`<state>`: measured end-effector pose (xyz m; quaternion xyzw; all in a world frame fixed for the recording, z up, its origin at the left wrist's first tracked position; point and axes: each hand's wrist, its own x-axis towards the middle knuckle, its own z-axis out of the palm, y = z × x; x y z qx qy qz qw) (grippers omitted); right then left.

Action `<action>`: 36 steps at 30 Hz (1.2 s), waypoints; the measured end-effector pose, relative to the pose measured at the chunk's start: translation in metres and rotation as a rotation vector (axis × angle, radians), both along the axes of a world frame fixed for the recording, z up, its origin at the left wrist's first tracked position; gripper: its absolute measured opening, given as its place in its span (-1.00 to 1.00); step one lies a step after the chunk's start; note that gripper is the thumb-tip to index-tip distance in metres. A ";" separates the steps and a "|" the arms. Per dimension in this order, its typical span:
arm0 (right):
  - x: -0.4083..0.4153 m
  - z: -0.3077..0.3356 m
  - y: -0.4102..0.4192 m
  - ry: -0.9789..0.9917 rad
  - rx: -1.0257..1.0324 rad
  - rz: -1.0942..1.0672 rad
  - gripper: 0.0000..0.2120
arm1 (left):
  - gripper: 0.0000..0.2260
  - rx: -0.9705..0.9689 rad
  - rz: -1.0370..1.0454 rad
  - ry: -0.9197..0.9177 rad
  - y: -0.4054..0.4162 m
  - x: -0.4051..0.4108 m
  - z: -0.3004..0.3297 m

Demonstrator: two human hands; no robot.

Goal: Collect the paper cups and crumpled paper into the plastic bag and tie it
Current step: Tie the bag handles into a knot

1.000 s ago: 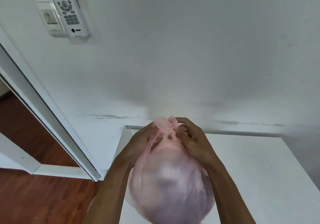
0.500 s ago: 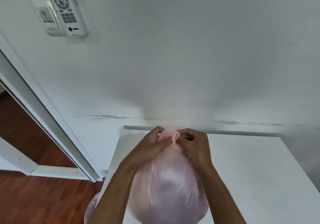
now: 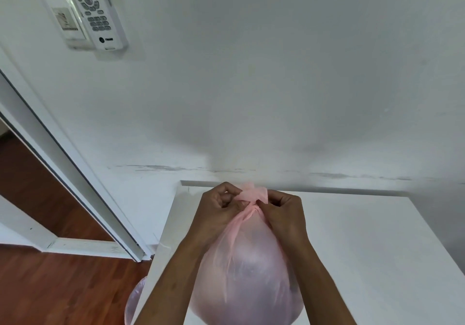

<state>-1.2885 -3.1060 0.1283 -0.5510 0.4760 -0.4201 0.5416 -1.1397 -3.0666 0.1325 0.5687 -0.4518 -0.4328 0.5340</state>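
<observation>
Bag: pink plastic bag bulges between both forearms on the white table.
Hands: left hand and right hand each pinch the knotted neck.
Around: remote on the wall, far up-left of the hands.
Change: neck drawn tighter than a second ago.

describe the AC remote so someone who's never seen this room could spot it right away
Start from the white wall behind the white table and look to its upper left, above the sliding door frame. The white rectangular air-conditioner remote hangs there in a holder, tilted in this view. Unlike the flat white wall plate beside it, it has a small screen and grey buttons.
</observation>
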 end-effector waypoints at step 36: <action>0.004 0.003 0.011 -0.131 0.124 0.099 -0.97 | -0.91 0.031 -0.120 0.155 0.015 -0.010 0.015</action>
